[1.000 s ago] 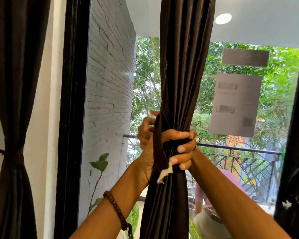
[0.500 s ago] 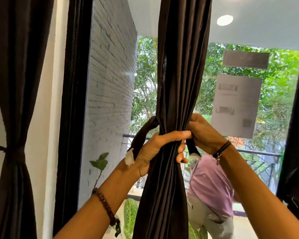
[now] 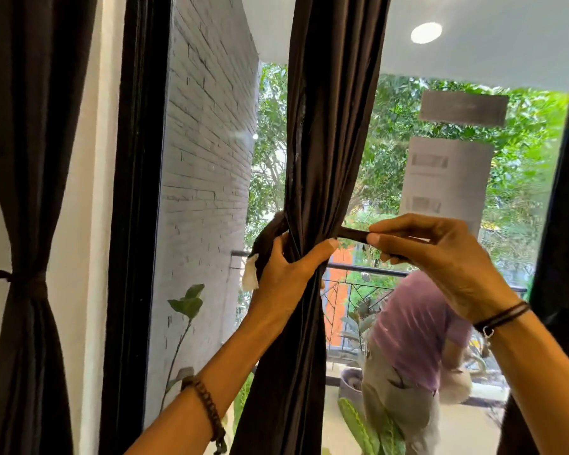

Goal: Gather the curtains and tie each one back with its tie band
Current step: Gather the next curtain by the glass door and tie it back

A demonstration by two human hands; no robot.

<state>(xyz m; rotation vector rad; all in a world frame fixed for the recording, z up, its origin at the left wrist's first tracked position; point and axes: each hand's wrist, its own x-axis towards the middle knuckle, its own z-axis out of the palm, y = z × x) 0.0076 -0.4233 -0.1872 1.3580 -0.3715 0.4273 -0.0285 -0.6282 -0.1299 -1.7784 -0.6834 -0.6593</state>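
A dark brown curtain (image 3: 329, 133) hangs gathered in front of the window glass. My left hand (image 3: 286, 274) is clamped around its bunched middle and also pins one end of the tie band, whose white tag (image 3: 251, 276) sticks out to the left. The tie band (image 3: 353, 235) runs behind the curtain and out to the right, pulled taut. My right hand (image 3: 440, 254) pinches that right end between thumb and fingers. At the far left a second curtain (image 3: 27, 159) is cinched by its own band (image 3: 17, 280).
A black window frame (image 3: 135, 224) stands left of the glass. Another dark curtain edge (image 3: 562, 257) hangs at the far right. Outside are a grey brick wall (image 3: 207, 192), a railing, plants and a person in a purple shirt (image 3: 418, 326).
My right hand has come out from behind the curtain and drawn the band's right end out to the right, pulling it tight. My left hand keeps its grip on the gathered curtain.
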